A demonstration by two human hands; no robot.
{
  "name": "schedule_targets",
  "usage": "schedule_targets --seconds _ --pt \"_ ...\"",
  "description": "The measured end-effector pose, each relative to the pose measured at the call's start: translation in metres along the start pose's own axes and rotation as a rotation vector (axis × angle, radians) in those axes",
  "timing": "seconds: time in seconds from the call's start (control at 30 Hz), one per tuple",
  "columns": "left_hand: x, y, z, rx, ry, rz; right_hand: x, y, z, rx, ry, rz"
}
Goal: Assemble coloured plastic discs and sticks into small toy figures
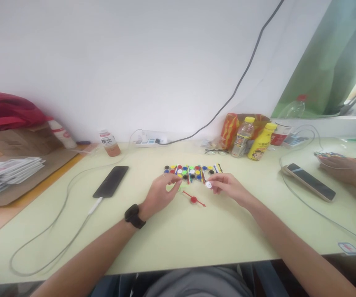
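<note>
A cluster of small coloured round pieces with thin sticks (193, 171) lies in rows on the pale table (178, 235). My left hand (161, 193), a black watch on its wrist, curls its fingers at the cluster's near edge, pinching something light green that I cannot make out. My right hand (227, 185) pinches a small white round piece (208, 185) just right of the left hand. A red round piece on a red stick (193, 199) lies on the table between and below the two hands.
A black phone (111, 180) on a white cable lies to the left. Bottles (243, 137) and a snack bag stand at the back, by a power strip (148, 140). Another person's hand (340, 169) rests at the right near a second phone (309, 181). Papers are stacked at far left.
</note>
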State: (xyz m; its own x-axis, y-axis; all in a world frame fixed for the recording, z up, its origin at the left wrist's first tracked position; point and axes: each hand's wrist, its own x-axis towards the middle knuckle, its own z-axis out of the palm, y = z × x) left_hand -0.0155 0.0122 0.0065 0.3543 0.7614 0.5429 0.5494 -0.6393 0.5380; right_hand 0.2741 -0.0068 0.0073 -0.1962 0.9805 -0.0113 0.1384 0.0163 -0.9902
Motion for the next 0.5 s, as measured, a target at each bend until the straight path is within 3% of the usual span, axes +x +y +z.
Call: schedule_targets --seconds 0.1,0.3,0.5 --pt "0.002 -0.008 -0.004 0.107 -0.048 0.022 0.005 0.011 -0.002 -0.159 -0.015 -0.011" --pt "0.002 -0.011 -0.003 0.199 -0.158 0.097 0.011 0.028 -0.004 -0.487 0.056 -0.203" --pt "0.001 -0.007 -0.002 0.215 -0.238 0.122 0.005 0.021 0.001 -0.645 0.152 -0.308"
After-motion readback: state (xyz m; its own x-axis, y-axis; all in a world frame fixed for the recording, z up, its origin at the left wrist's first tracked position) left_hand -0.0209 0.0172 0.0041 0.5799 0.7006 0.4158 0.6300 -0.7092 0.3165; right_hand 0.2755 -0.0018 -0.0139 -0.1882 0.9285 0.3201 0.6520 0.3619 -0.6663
